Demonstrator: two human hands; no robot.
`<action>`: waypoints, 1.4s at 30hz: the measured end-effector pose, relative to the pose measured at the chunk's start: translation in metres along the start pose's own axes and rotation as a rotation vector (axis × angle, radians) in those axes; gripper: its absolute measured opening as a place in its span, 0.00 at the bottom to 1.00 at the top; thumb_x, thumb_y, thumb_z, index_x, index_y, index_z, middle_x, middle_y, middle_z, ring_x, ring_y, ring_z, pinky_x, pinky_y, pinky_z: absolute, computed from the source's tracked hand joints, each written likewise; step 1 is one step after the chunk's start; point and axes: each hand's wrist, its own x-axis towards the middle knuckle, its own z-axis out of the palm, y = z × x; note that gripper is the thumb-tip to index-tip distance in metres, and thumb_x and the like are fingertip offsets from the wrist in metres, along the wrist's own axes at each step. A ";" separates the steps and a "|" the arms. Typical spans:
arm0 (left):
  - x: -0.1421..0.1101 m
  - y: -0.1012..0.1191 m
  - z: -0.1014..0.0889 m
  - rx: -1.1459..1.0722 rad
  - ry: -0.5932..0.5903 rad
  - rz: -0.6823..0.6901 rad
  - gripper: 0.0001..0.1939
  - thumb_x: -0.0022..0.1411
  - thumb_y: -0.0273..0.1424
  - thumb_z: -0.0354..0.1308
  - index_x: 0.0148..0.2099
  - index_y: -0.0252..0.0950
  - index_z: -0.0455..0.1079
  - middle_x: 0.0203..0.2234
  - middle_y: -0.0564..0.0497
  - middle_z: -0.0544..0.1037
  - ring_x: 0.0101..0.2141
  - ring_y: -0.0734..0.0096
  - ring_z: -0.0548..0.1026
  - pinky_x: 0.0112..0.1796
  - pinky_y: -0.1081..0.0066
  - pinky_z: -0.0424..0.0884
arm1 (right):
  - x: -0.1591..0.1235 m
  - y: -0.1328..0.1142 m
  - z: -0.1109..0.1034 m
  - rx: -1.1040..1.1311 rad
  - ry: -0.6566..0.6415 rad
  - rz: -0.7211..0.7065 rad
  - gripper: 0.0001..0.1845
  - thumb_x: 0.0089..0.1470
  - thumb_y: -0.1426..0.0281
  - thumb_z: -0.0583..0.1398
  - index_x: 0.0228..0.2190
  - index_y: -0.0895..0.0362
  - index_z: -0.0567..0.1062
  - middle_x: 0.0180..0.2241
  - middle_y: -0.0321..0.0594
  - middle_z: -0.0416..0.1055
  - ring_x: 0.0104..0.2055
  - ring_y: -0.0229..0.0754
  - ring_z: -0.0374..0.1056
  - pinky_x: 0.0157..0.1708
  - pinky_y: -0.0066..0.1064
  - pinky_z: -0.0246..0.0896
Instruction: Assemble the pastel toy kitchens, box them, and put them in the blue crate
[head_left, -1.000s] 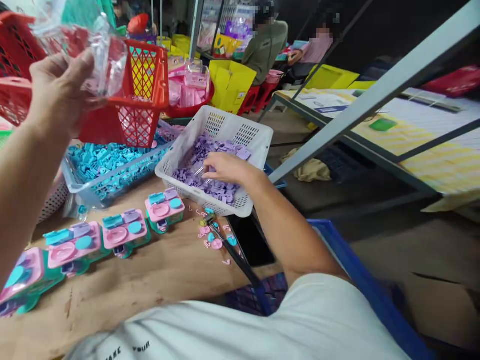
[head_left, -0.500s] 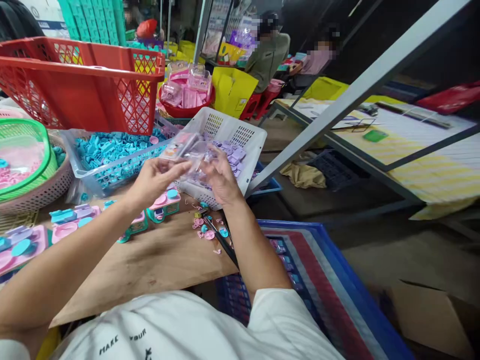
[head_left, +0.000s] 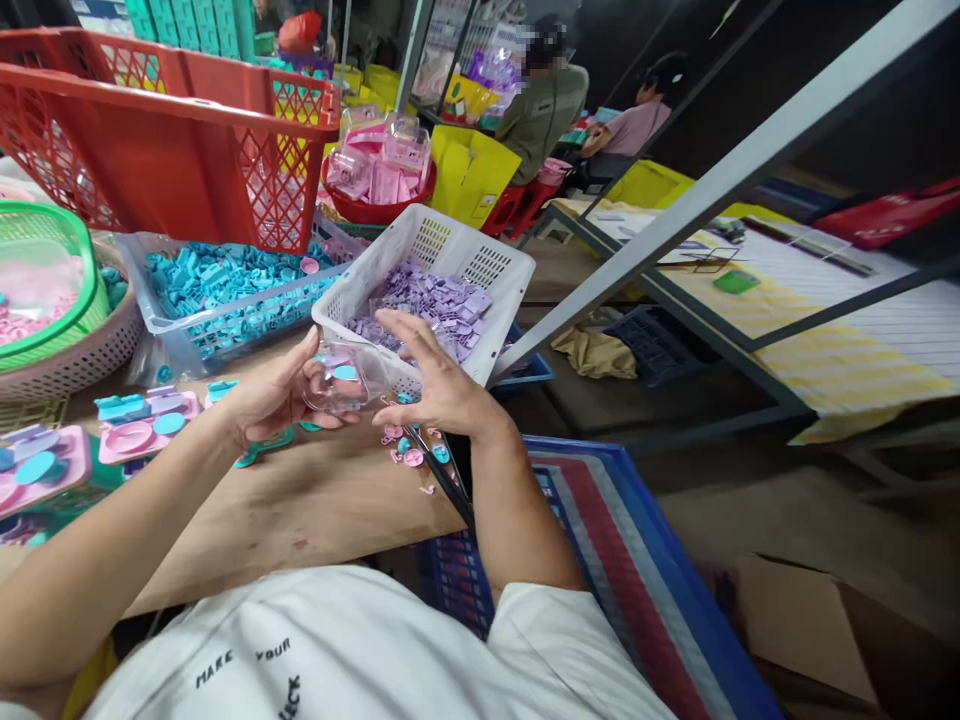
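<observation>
My left hand (head_left: pixel 271 395) grips a clear plastic cover (head_left: pixel 364 372) by its left side, above the table just in front of the white basket (head_left: pixel 514 275). Across from it, my right hand (head_left: pixel 446 390) has its fingers spread, with the thumb close to the cover's right end; whether it touches is unclear. Purple plastic pieces (head_left: pixel 427 300) lie heaped in the basket. Left of my hands stand toy sets with pink tops (head_left: pixel 146 425), carrying teal and purple parts. Below my right hand are small pink and blue pieces (head_left: pixel 414 457) and a black tool handle (head_left: pixel 450 490).
A red crate (head_left: pixel 180 150) rises behind a translucent bin (head_left: pixel 247 320) of blue parts. At the left is a green basket (head_left: pixel 94 290). A grey metal bar (head_left: pixel 675 215) slants across the right side. A blue-edged tray (head_left: pixel 637 520) sits beside my right arm. Two people sit farther back.
My left hand has come down from near the red crate with clear plastic. My right hand has left the purple pieces, met the left over the basket, and both have moved nearer me.
</observation>
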 end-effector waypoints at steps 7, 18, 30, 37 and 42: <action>-0.021 -0.004 0.000 0.707 0.147 -0.047 0.40 0.54 0.71 0.50 0.30 0.35 0.72 0.24 0.45 0.78 0.26 0.58 0.79 0.26 0.68 0.68 | -0.039 -0.025 0.036 0.070 -0.084 0.176 0.45 0.52 0.54 0.71 0.66 0.51 0.65 0.61 0.48 0.70 0.63 0.55 0.68 0.64 0.51 0.63; 0.017 -0.016 -0.036 1.884 0.306 0.421 0.31 0.61 0.45 0.63 0.59 0.30 0.68 0.52 0.34 0.70 0.58 0.37 0.65 0.54 0.46 0.66 | -0.088 -0.031 0.058 -0.199 -0.505 0.230 0.66 0.41 0.61 0.78 0.72 0.51 0.51 0.69 0.55 0.52 0.72 0.59 0.53 0.71 0.51 0.53; 0.037 -0.015 -0.010 1.850 0.431 0.187 0.31 0.69 0.45 0.55 0.65 0.29 0.61 0.59 0.30 0.64 0.57 0.39 0.69 0.54 0.51 0.68 | -0.090 -0.029 0.071 -0.312 -0.597 0.279 0.68 0.34 0.57 0.80 0.71 0.54 0.57 0.67 0.61 0.55 0.70 0.70 0.56 0.66 0.62 0.57; 0.019 -0.023 0.027 1.692 0.469 0.198 0.30 0.66 0.48 0.58 0.56 0.25 0.66 0.46 0.29 0.74 0.50 0.35 0.75 0.48 0.52 0.68 | -0.118 -0.012 0.069 -0.013 -0.489 0.186 0.60 0.41 0.65 0.77 0.70 0.53 0.57 0.63 0.54 0.58 0.68 0.58 0.59 0.68 0.52 0.57; -0.017 -0.048 0.025 1.579 0.276 0.289 0.36 0.63 0.53 0.62 0.61 0.30 0.62 0.41 0.37 0.77 0.44 0.46 0.78 0.44 0.60 0.72 | -0.140 -0.014 0.035 0.325 -0.308 0.175 0.61 0.39 0.45 0.74 0.69 0.48 0.57 0.61 0.50 0.57 0.66 0.58 0.61 0.66 0.53 0.60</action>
